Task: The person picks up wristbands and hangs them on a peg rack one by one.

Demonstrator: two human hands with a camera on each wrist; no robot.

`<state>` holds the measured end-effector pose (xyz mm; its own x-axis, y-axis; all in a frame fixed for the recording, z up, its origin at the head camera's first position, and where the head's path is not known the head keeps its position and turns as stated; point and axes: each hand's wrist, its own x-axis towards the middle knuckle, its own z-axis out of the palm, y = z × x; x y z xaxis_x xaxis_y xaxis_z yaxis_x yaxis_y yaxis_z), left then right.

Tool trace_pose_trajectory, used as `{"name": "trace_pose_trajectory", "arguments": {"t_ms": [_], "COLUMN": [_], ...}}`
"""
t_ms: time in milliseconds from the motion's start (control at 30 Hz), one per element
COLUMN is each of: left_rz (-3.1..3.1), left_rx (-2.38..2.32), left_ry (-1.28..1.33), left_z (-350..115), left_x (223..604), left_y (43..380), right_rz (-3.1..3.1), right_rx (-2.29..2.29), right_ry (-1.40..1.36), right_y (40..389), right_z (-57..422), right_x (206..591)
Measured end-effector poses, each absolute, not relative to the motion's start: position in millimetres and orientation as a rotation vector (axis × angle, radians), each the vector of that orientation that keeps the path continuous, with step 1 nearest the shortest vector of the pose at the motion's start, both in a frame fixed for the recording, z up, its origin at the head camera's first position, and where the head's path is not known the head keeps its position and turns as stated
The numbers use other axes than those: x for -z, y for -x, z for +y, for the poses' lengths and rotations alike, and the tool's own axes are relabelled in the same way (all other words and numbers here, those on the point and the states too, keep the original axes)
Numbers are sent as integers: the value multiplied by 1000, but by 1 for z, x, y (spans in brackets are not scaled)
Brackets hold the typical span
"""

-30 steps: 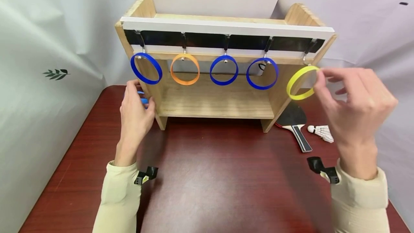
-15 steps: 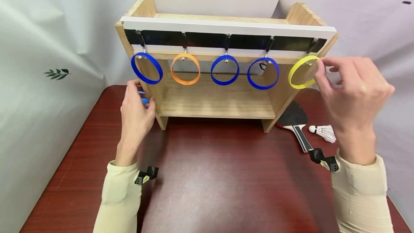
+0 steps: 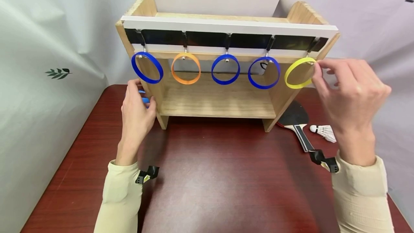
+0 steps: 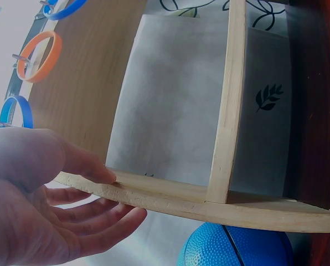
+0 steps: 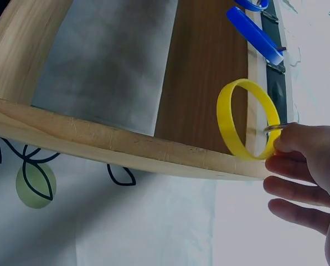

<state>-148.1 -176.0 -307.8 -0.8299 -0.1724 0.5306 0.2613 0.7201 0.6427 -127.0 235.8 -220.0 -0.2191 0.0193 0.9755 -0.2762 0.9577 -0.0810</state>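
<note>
My right hand pinches the right edge of a yellow wristband between thumb and index finger. The rightmost hook passes through that wristband in the right wrist view. Along the same rail hang a blue wristband, another blue wristband, an orange wristband and a blue wristband, each on its own hook. At the left, my left hand grips the side panel of the wooden shelf, thumb on the inner side and fingers outside.
Behind the left hand, a blue ball sits outside the shelf's side panel. To the shelf's right, a table tennis paddle and a shuttlecock lie on the dark red table. Pale cloth hangs around the table.
My right hand has raised the yellow wristband from below the last hook and shifted it slightly left, so that it now hangs around the hook. The left hand stays on the shelf.
</note>
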Motion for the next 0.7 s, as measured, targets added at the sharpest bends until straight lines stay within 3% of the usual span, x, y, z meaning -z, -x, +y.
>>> {"name": "trace_pose_trajectory", "arguments": {"t_ms": [467,700], "left_rz": [-2358,-2384], "left_rx": [1009,917], "left_ry": [68,103], "left_z": [-177,-187], "left_x": [305,295], "left_y": [149,142], "right_rz": [-1781,-1973], "right_rx": [-384,-468], "right_ry": [-195,-278], "right_y": [119,106], "right_z": [234,258], "right_x": [214,225]}}
